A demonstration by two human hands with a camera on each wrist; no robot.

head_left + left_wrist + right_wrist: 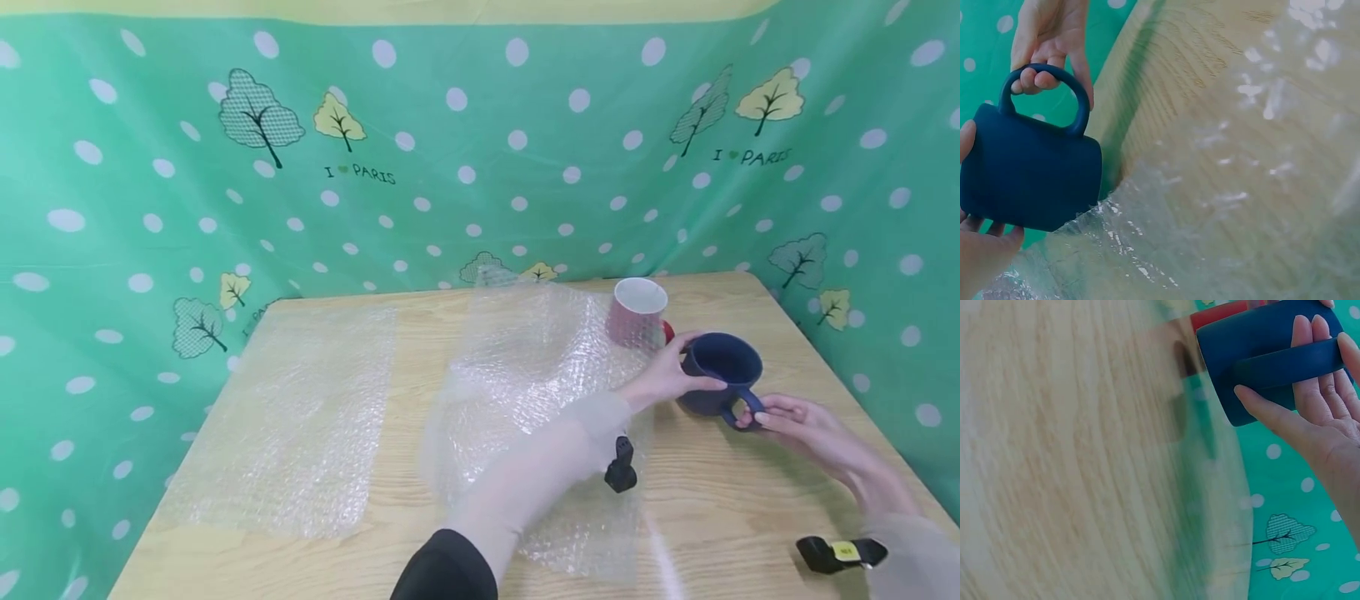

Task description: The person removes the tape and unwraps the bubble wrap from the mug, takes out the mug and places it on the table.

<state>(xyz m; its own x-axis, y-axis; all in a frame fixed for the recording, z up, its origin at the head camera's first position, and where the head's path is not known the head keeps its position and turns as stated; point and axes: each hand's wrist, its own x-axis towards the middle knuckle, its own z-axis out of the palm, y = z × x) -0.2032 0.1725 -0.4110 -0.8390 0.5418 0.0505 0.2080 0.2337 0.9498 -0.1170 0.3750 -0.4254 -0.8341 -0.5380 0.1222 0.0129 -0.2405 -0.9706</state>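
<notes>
A dark blue mug [705,398] is held between both hands at the right of the table. My left hand [663,375] grips its body from the left, thumb at the front and fingers at the rim. Fingers of my right hand [806,429] are hooked through the mug's handle [1047,70], which faces toward me and to the right. In the right wrist view the right hand [1329,412] shows fingers behind the handle and the thumb along it. Behind the left hand stands a pink mug [633,321] with a white inside, and a bit of something red [667,332] shows beside it.
A sheet of bubble wrap [502,400] lies mid-table under the left forearm, its far right part against the pink mug. Another bubble wrap sheet [300,417] is spread at the left. Green dotted cloth [465,142] hangs around the wooden table [720,508].
</notes>
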